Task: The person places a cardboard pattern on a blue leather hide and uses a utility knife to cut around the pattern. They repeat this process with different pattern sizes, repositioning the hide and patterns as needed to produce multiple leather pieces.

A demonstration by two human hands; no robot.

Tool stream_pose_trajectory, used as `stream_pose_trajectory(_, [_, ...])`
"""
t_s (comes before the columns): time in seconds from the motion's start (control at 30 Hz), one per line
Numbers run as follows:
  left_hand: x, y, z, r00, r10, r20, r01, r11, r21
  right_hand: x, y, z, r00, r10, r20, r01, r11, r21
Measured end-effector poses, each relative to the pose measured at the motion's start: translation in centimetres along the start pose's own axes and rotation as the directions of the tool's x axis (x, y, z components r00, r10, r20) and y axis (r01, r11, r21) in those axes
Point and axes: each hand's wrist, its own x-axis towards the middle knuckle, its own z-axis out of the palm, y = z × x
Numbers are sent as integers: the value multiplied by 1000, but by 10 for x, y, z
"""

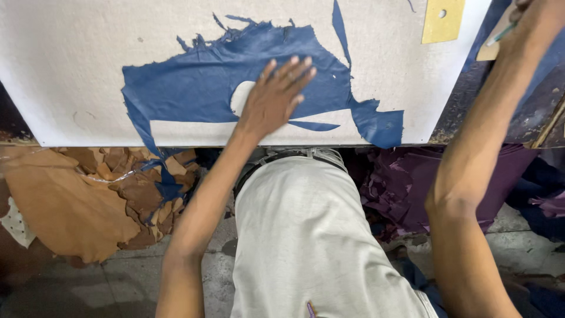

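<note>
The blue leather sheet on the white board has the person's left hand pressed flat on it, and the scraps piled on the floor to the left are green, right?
Not quite. The head view shows the left hand flat on the blue leather sheet on the white board, but the scraps piled on the floor to the left are tan and brown, not green.

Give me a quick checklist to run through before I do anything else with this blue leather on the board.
1. Left hand flat on the blue leather piece: ok.
2. Leather lying smooth on the white board: ok, though its right corner hangs over the front edge.
3. Right hand in view: not ok, mostly cut off at the top right corner.
4. What the right hand holds: cannot tell; a thin green-tipped object shows near it.
5. Yellow template off the leather: ok.
</note>
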Motion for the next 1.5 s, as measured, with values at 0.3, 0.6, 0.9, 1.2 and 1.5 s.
stream_pose_trajectory(0.3, [37, -12, 12, 880, -462, 110, 448, 884, 134, -167, 5, -53, 889, 25, 458, -125, 974, 190])
stream_pose_trajectory(0.6, [10, 68, 86, 980, -196, -20, 197, 970, 144, -236, 65, -69, 948, 3, 319, -72, 976, 206])
stream_pose_trajectory(0.9, [-91, 46, 69, 893, -432, -124, 432, 901, -26, -281, 75, 2, 819, -134, 558, 127, 991, 52])
stream_pose_trajectory(1.2, [-89, 42, 81, 842, -373, -389, 333, 928, -168, -307, 52, 71, 828, -155, 539, 220, 974, -58])
stream_pose_trajectory(1.5, [-86, 44, 69, 842, -419, -340, 344, 902, -260, -308, 48, 58, 709, -385, 591, 538, 837, -100])
